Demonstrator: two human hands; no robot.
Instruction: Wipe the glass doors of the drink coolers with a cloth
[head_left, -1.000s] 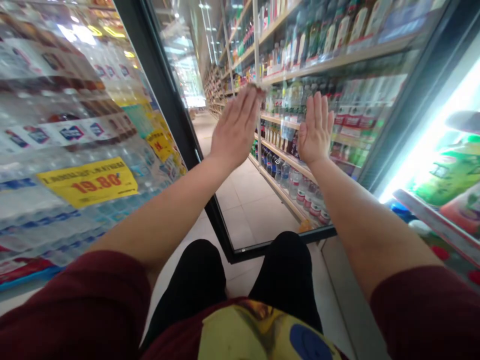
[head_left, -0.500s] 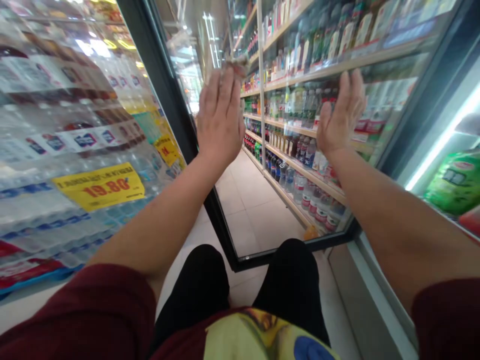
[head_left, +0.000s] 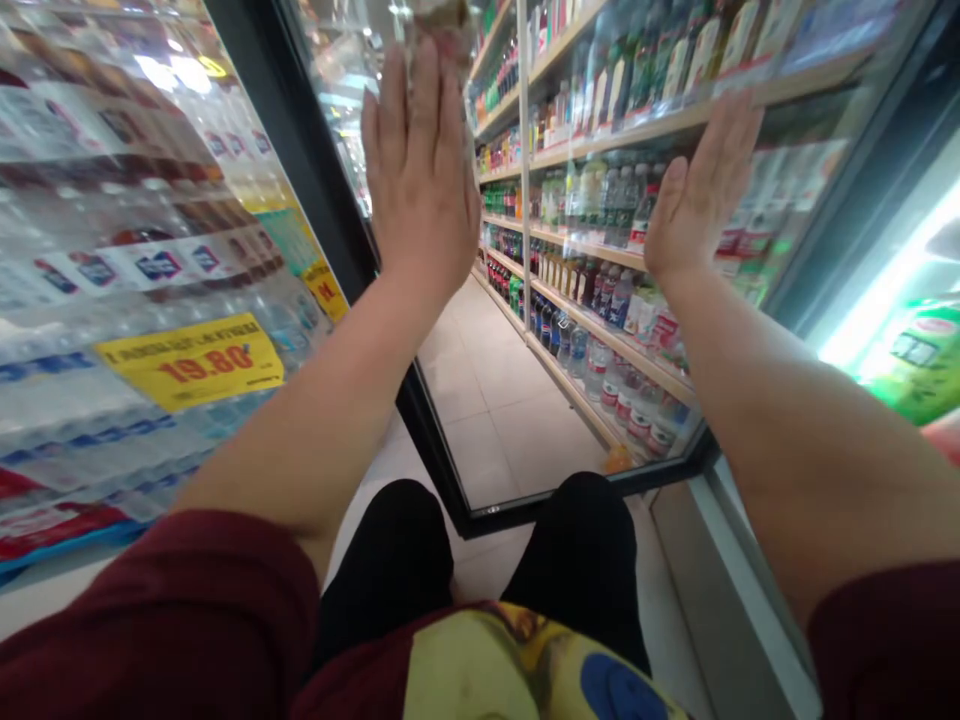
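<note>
My left hand [head_left: 420,170] lies flat on the glass door [head_left: 525,440] of a cooler, fingers stretched upward and close together. A crumpled greyish wad [head_left: 444,22], cloth or paper, shows just above its fingertips, pressed against the glass. My right hand [head_left: 697,200] also rests flat on the glass further right, fingers stretched out, nothing in it. The glass reflects shelves of bottled drinks [head_left: 600,350] and a tiled aisle.
The door's black frame [head_left: 322,180] runs diagonally on the left and along the bottom near my knees. Left of it are stacked packs of water bottles with a yellow price tag [head_left: 191,362]. The lit cooler interior with green packages [head_left: 915,360] lies at the right.
Both hands have slid upward on the glass, the left one more, taking the wad up to the top edge of the view. The right hand has shifted a little to the right.
</note>
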